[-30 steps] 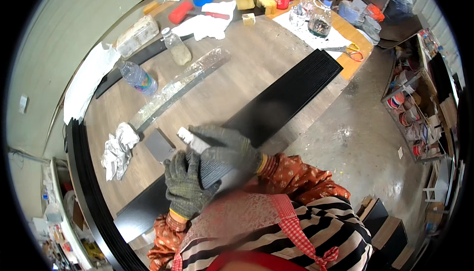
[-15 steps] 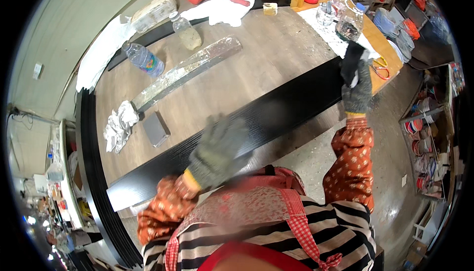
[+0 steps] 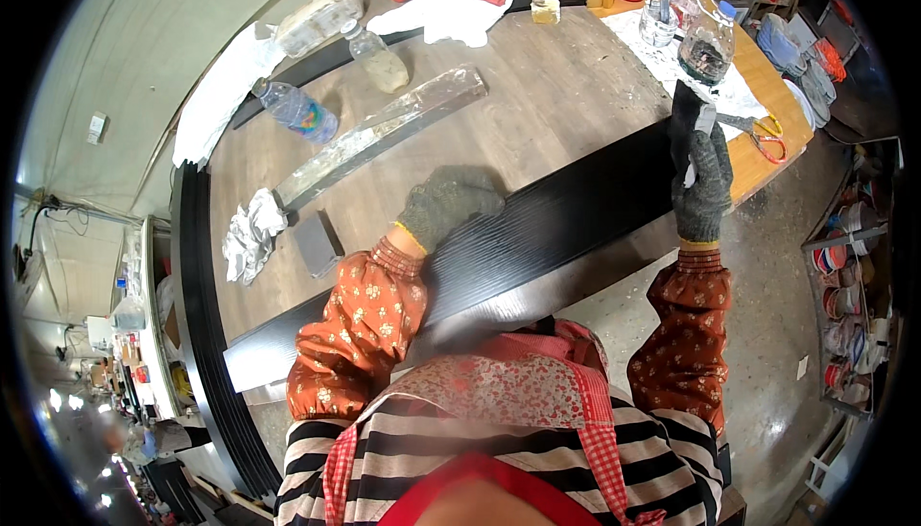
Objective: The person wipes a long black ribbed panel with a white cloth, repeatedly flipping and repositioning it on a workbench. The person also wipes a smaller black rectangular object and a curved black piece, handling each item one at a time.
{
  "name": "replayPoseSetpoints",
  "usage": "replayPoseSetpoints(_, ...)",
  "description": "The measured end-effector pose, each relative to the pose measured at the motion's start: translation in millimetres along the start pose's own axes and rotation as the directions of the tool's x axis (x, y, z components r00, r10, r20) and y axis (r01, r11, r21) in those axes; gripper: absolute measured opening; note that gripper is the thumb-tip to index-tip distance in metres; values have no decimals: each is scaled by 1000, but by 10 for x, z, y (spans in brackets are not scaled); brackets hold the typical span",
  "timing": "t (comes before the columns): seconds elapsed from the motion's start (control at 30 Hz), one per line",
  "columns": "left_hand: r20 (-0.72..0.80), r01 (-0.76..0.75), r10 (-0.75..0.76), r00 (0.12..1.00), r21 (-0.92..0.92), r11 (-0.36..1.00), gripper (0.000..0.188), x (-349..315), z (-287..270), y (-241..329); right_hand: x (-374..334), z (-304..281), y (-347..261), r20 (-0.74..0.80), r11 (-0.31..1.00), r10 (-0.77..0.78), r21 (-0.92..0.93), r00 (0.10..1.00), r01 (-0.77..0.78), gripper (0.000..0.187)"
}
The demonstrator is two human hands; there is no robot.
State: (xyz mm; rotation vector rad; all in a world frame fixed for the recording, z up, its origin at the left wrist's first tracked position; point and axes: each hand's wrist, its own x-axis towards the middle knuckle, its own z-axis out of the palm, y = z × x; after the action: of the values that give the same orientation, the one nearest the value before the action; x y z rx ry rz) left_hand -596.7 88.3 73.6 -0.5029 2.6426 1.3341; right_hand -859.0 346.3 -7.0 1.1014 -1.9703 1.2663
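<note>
A long black board (image 3: 576, 190) with a grained face lies slanting across the near side of the table. My left hand (image 3: 453, 204), in a grey knit glove, is at the board's far edge with its fingers curled down over it; the fingertips are hidden. My right hand (image 3: 705, 181), gloved the same, is closed around a black pad (image 3: 685, 128) with a white part showing beside the fingers. It is at the board's right end. Just beyond that hand, orange-handled scissors (image 3: 769, 139) lie on the wooden tabletop.
Beyond the board lie a grey block (image 3: 317, 244), crumpled white paper (image 3: 254, 236), a stained bar (image 3: 384, 133) and two plastic bottles (image 3: 299, 112) (image 3: 377, 58). A cut jug (image 3: 707, 46) stands on white paper at the right. Black strips (image 3: 197, 267) run along the left side.
My left hand has slid from the board's face to its far edge, its fingers now curled. My right hand has turned slightly with the black pad, showing more white. The view has shifted.
</note>
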Motion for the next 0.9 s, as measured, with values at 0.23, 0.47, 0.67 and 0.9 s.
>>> replayPoseSetpoints(0.23,-146,-404,473,869,343,848,18,99,116,-53,182,-20,-243,57,999,14,45,998,-17,35)
replayPoseSetpoints(0.47,-71,-441,511,857,411,798,20,102,37,26,142,-10,-145,9,997,-66,28,998,66,30)
replayPoseSetpoints(0.67,13,-270,280,960,313,911,29,98,50,-2,132,6,-158,-4,997,-79,4,997,79,31)
replayPoseSetpoints(0.9,-59,-17,1,998,-273,962,42,-74,121,55,-46,155,-128,-128,984,-168,-80,977,159,29)
